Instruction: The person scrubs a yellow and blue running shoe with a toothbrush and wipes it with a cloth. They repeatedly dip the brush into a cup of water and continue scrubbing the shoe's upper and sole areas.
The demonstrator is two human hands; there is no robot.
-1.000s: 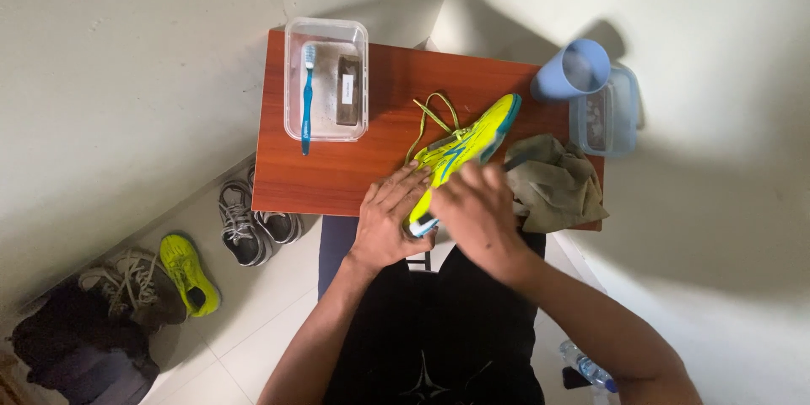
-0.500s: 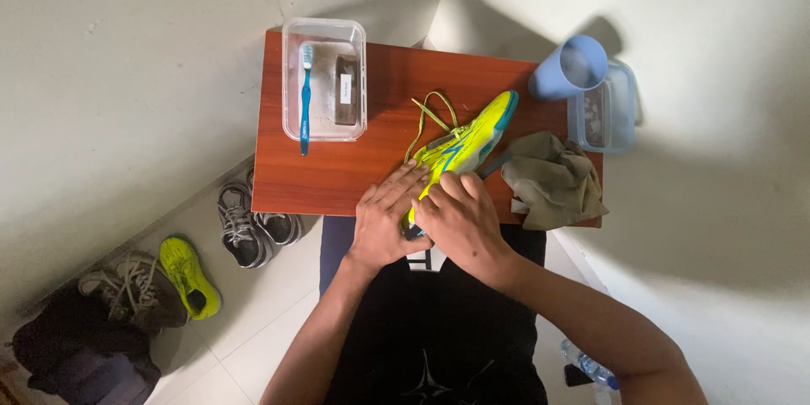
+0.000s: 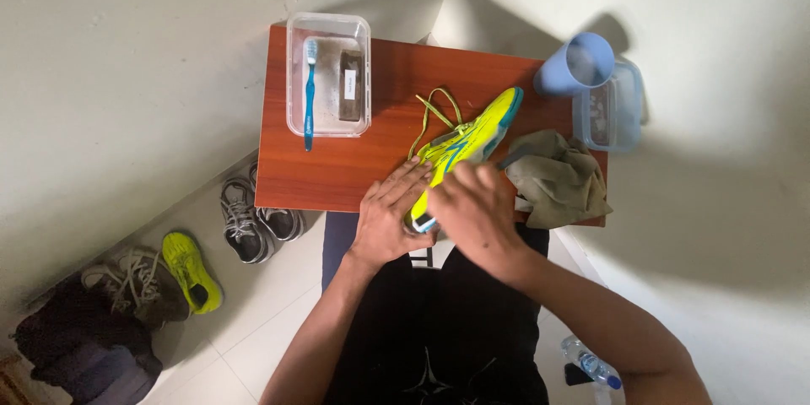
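Since a second ago our right hand (image 3: 477, 207) has slid off the toe end back toward the heel of the yellow shoe (image 3: 464, 148); the left hand (image 3: 388, 215) has barely moved. Left hand lies open, fingers flat against the shoe's near side; right hand is curled over the heel, though what it grips we cannot tell. The shoe lies on the counter (image 3: 337, 173), toe pointing away. To do it well, we judge: keep the left hand bracing. Right of the shoe, touching: olive cloth (image 3: 557, 177). Far left: clear tub (image 3: 329, 76) holding a blue toothbrush (image 3: 309, 93) and brown bar (image 3: 350, 84). Far right: blue cup (image 3: 575, 66), clear box (image 3: 612, 105), contents unclear.
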